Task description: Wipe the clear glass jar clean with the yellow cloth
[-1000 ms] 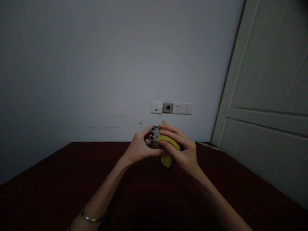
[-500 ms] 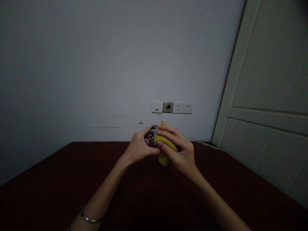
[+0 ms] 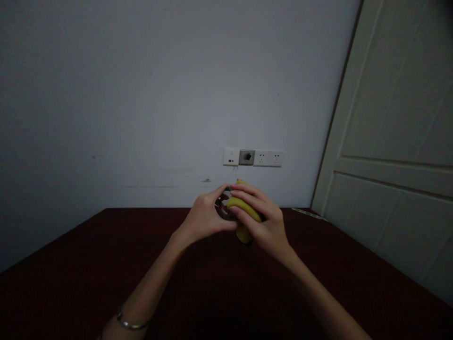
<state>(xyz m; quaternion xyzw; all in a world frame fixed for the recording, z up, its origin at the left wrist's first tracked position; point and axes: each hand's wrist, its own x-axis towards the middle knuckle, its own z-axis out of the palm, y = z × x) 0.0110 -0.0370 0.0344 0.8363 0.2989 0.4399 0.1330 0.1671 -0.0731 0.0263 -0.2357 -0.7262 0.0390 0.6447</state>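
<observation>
My left hand point(image 3: 202, 218) is closed around a small clear glass object point(image 3: 223, 208), perhaps a jar or cup, held above the dark red table point(image 3: 88, 264). My right hand point(image 3: 265, 222) is closed on a yellow cloth or sponge point(image 3: 242, 208) and presses it against the glass. The two hands meet over the table's far middle. A silver bangle point(image 3: 130, 322) sits on my left wrist. Most of the glass is hidden by fingers and cloth.
A grey wall stands behind the table with a row of sockets point(image 3: 253, 158). A pale panelled door point(image 3: 396, 141) fills the right side. A thin flat strip point(image 3: 306, 213) lies at the table's far right corner.
Both hands shifted very slightly left and away with the glass and yellow cloth. The cloth has slid a little over the glass. The grips are the same.
</observation>
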